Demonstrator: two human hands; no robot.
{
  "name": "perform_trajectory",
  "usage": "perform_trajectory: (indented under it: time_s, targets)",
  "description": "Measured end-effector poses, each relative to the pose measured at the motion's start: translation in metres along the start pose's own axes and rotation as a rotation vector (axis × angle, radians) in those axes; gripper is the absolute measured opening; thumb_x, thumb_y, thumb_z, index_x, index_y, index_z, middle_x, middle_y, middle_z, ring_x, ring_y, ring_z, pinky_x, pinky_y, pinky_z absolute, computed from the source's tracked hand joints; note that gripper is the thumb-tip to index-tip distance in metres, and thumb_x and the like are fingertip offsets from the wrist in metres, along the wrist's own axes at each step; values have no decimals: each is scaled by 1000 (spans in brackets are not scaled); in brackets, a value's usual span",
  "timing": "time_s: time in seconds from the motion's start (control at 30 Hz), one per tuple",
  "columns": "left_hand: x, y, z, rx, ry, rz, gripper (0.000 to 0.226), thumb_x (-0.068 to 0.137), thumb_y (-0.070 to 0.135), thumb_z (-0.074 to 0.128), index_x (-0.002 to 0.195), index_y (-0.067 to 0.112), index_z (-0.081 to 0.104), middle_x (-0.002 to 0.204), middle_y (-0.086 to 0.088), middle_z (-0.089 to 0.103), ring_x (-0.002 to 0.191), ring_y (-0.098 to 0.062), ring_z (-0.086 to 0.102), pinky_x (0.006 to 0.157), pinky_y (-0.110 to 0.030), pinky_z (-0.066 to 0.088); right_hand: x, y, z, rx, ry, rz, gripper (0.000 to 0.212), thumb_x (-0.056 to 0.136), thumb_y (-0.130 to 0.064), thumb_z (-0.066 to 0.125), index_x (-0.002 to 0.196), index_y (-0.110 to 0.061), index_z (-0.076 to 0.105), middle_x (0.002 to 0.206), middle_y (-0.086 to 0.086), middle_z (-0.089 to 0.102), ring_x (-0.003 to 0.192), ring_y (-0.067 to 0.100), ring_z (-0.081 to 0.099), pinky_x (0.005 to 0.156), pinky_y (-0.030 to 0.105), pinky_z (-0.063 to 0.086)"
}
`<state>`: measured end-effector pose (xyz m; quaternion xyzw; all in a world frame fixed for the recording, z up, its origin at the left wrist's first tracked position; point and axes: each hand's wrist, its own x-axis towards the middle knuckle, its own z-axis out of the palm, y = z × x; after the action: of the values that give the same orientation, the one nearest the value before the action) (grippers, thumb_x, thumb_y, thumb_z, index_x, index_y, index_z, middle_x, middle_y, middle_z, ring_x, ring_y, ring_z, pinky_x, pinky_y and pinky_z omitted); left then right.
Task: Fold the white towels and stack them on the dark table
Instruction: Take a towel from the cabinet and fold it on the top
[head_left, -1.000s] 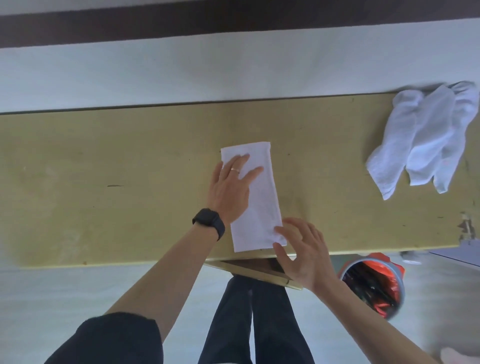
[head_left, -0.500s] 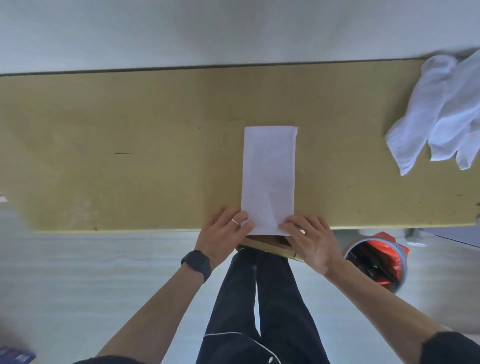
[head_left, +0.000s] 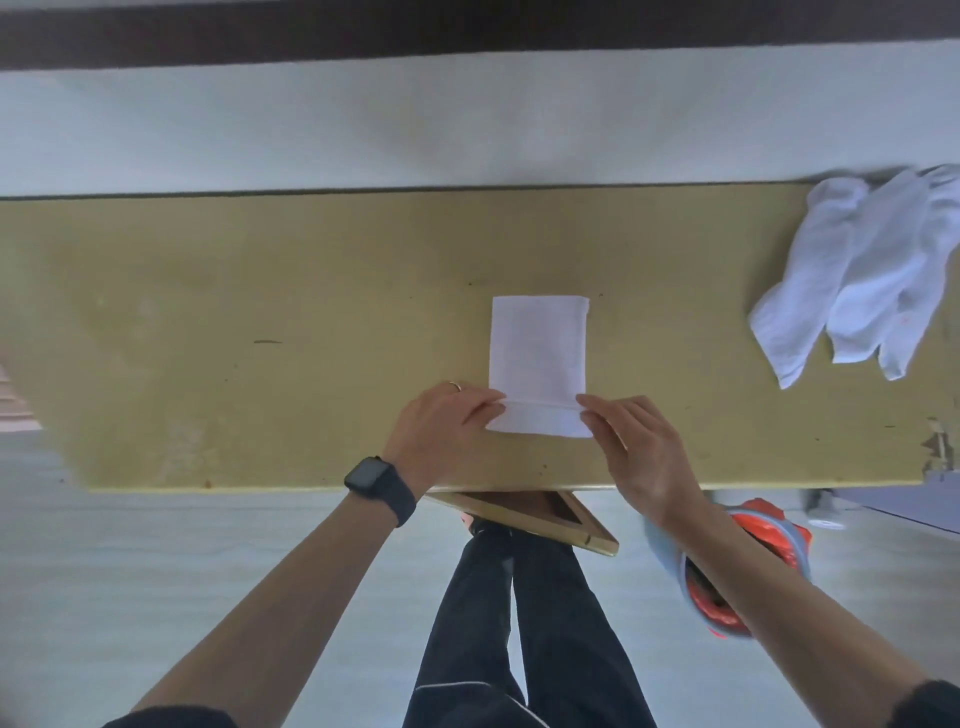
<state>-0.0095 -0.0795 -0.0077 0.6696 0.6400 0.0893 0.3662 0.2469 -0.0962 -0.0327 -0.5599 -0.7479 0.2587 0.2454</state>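
Note:
A white towel (head_left: 539, 348), folded into a narrow strip, lies in the middle of the yellow-brown table (head_left: 260, 338). Its near end is turned up and over, so a fold runs across it. My left hand (head_left: 447, 431) pinches the left corner of that turned end. My right hand (head_left: 631, 441) pinches the right corner. A heap of loose white towels (head_left: 857, 280) lies crumpled at the table's far right.
A wooden stool or frame (head_left: 524, 514) juts out under the table's near edge, above my legs. A round bin with a red liner (head_left: 769, 540) stands on the floor to the right. A dark band (head_left: 467, 31) runs along the top of the view.
Both hands took the towel's near end at the table edge and lifted it forward, starting a crosswise fold. The towel now sits further from the near edge.

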Motion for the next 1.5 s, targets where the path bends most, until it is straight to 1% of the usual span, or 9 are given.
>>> perform_trajectory:
  time_s: [0.23,0.4,0.7,0.93,1.13,1.23,1.33,1.4,1.5]
  targets:
    - [86,8,-18,-207,47,-189,29,99,33,56,125,28,67,104,8,68,98,-11,63,86,-23,47,101,10,0,93,-140,295,27,103,-24,49,127,-20,60,104,-3,65,90,16,58,77,23,40]
    - [120,8,-10,-137,57,-258,30,100,33,51,128,31,64,111,6,70,103,-17,63,85,-31,51,132,26,13,124,-126,456,18,101,-27,52,113,-16,58,95,-4,64,89,20,61,75,27,41]
    - [131,7,-9,-88,90,-274,24,99,35,51,112,34,71,98,8,72,91,-16,65,79,-37,55,144,34,25,24,-78,467,16,100,-27,54,106,-20,67,93,-1,70,84,19,62,74,28,46]
    - [140,12,-6,14,98,-319,22,98,37,48,110,35,67,105,8,62,88,-19,62,75,-33,52,150,36,25,-36,-86,451,16,99,-28,55,107,-22,67,96,1,64,82,24,62,72,31,47]
    - [138,10,2,152,152,-198,21,99,33,46,111,29,63,108,8,59,96,-15,59,68,-29,45,148,31,29,-33,-16,462,12,98,-28,58,103,-18,62,99,0,60,80,21,61,70,32,47]
    - [139,13,0,243,101,-183,21,96,30,47,105,23,64,104,6,61,96,-18,58,68,-29,42,146,31,29,-13,-6,472,8,96,-26,61,98,-19,62,96,-3,59,81,21,61,72,32,48]
    - [130,23,-3,327,-86,-211,20,90,30,48,100,20,63,100,5,60,95,-20,56,70,-30,37,150,33,24,-25,-100,446,7,93,-33,65,97,-28,68,93,-10,61,84,18,63,74,31,50]
    - [117,31,-2,348,-192,-248,16,86,28,50,96,20,60,98,4,58,91,-20,54,71,-31,37,151,34,19,-50,-151,477,15,89,-44,66,101,-37,71,95,-15,64,92,15,62,79,32,49]
    - [101,43,2,254,-211,-333,18,82,29,52,99,21,52,99,5,55,92,-20,50,71,-32,38,137,27,8,81,-1,696,38,82,-57,66,115,-37,66,106,-13,63,104,16,56,90,35,46]
